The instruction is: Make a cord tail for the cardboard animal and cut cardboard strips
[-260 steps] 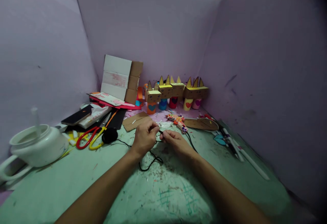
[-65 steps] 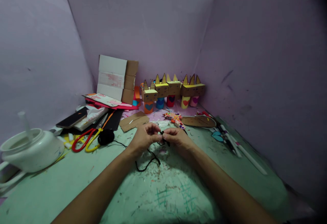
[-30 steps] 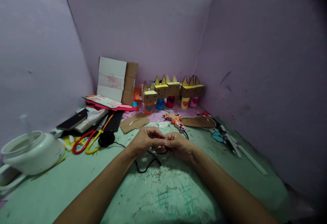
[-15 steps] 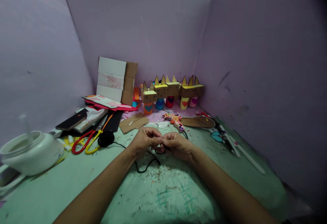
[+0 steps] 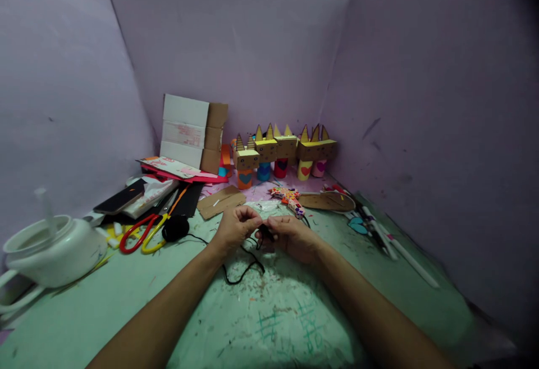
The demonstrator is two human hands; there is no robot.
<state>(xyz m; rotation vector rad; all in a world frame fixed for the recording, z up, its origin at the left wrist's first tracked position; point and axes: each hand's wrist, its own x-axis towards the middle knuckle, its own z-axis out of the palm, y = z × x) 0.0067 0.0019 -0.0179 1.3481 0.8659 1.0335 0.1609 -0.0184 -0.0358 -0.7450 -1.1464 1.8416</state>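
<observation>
Black yarn point(image 5: 241, 280) runs from a small black ball of yarn point(image 5: 176, 228) across the green tabletop point(image 5: 236, 324) up to my hands. My left hand point(image 5: 236, 228) pinches the yarn between thumb and forefinger. Close beside it, my right hand point(image 5: 293, 235) is closed on the same yarn, with a small dark bundle of it point(image 5: 266, 233) hanging between the fingertips. The fingers partly hide the bundle's shape. Just beyond my hands lie a patterned glue gun point(image 5: 290, 199) and a flat piece of brown cardboard point(image 5: 221, 203).
Scissors point(image 5: 154, 234) with red and yellow handles lie left, near a white teapot-like pot point(image 5: 63, 251) and a dark phone point(image 5: 119, 197). Cardboard figures point(image 5: 285, 150) stand at the back. Several pens point(image 5: 379, 231) lie right. Lilac walls point(image 5: 236, 49) enclose the table.
My fingertips have drawn slightly apart, and the dark yarn bundle between them shows more plainly. Both hands keep their hold at about the same place.
</observation>
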